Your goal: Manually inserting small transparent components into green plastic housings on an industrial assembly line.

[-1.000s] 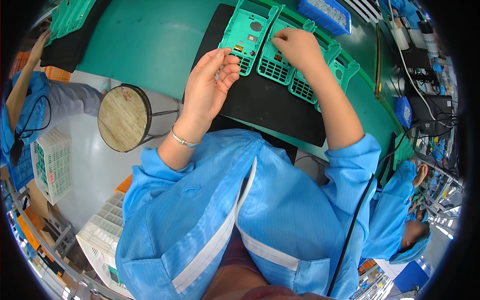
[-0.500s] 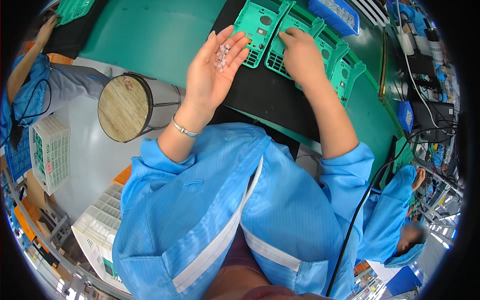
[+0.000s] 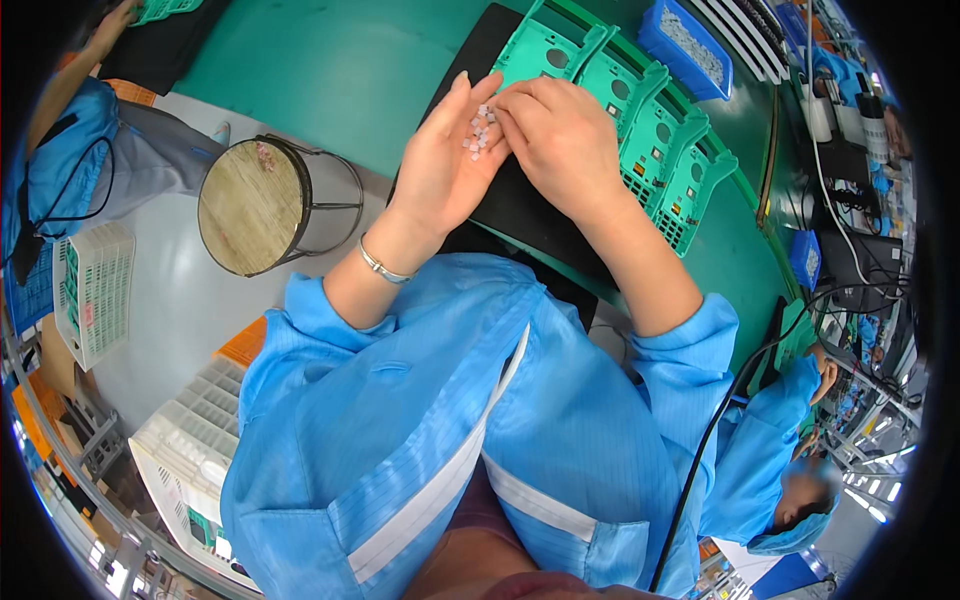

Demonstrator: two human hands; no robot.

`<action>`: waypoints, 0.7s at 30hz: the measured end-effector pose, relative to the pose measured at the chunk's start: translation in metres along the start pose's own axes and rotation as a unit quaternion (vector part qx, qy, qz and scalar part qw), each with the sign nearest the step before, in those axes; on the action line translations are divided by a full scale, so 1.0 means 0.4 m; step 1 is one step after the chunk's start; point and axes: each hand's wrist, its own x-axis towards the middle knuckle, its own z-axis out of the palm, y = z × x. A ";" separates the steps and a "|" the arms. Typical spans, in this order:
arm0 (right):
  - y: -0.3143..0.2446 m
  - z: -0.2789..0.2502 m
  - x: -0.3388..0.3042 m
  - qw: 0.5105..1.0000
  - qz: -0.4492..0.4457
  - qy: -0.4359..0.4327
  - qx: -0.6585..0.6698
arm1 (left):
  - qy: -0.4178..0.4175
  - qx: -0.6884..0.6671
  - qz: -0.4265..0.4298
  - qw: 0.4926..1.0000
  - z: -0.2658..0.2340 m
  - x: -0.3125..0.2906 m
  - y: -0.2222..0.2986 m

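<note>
While a co-worker (image 3: 88,125) in a blue top reaches toward a green part (image 3: 168,8) at far left, a white crate (image 3: 95,290) and a round wood-topped stool (image 3: 250,210) stand on the floor beside a green table (image 3: 330,90). At center, the left hand (image 3: 440,165), a metal bracelet (image 3: 376,263) at its wrist, lies palm up and open, small whitish pieces (image 3: 477,135) loose on it. Close against it, the right hand (image 3: 565,145) bends with thumb and fingertips drawn together near the pieces; whether one is pinched between them cannot be told. Past that hand, which partly covers them, four green plastic housings (image 3: 650,145) line up along a black mat (image 3: 535,222). Beyond sits a blue bin (image 3: 680,69) of pale bits; at lower right is another co-worker (image 3: 755,450) in blue.
</note>
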 end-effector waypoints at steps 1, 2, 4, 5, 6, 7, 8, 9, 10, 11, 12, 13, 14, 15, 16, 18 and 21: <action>0.004 -0.001 0.002 1.000 0.006 -0.004 -0.011 | 0.005 -0.006 -0.006 1.000 0.000 0.002 -0.001; 0.010 0.003 0.004 1.000 0.018 -0.016 -0.017 | 0.010 -0.013 -0.012 1.000 -0.002 0.004 -0.001; 0.014 -0.001 0.020 0.988 0.130 -0.053 0.071 | 0.010 -0.016 -0.013 1.000 -0.020 0.010 -0.003; 0.017 -0.005 0.031 0.954 0.241 -0.089 0.157 | 0.010 -0.017 -0.015 1.000 -0.024 0.012 -0.001; 0.036 -0.015 0.055 0.907 0.340 -0.145 0.203 | 0.042 -0.003 0.001 0.999 -0.020 0.010 0.000; 0.063 -0.009 0.067 0.878 0.391 -0.157 0.227 | 0.043 -0.004 0.001 0.999 -0.023 0.010 0.002; 0.092 -0.001 0.080 0.845 0.442 -0.167 0.250 | 0.060 0.011 0.027 0.998 -0.025 0.012 0.006; 0.112 0.006 0.090 0.826 0.459 -0.177 0.277 | 0.077 0.027 0.054 0.995 -0.027 0.012 0.010; 0.126 0.016 0.100 0.826 0.460 -0.175 0.276 | 0.096 0.019 0.059 0.993 -0.030 0.014 0.015; 0.136 0.027 0.108 0.820 0.470 -0.177 0.274 | 0.095 0.019 0.058 0.994 -0.037 0.016 0.019; 0.144 0.035 0.116 0.815 0.479 -0.178 0.273 | 0.098 0.020 0.056 0.993 -0.046 0.018 0.021; 0.147 0.040 0.128 0.817 0.477 -0.194 0.261 | 0.104 0.022 0.057 0.993 -0.055 0.019 0.024; 0.155 0.049 0.133 0.817 0.476 -0.195 0.261 | 0.104 0.022 0.058 0.993 -0.058 0.021 0.025; 0.165 0.060 0.137 0.816 0.478 -0.202 0.254 | 0.103 0.021 0.054 0.993 -0.060 0.023 0.025; 0.170 0.069 0.142 0.815 0.479 -0.210 0.247 | 0.102 0.019 0.052 0.993 -0.062 0.023 0.024; 0.179 0.075 0.157 0.799 0.488 -0.249 0.248 | 0.104 0.026 0.053 0.993 -0.060 0.024 0.025; 0.187 0.081 0.169 0.806 0.485 -0.255 0.223 | 0.100 0.033 0.054 0.993 -0.064 0.027 0.027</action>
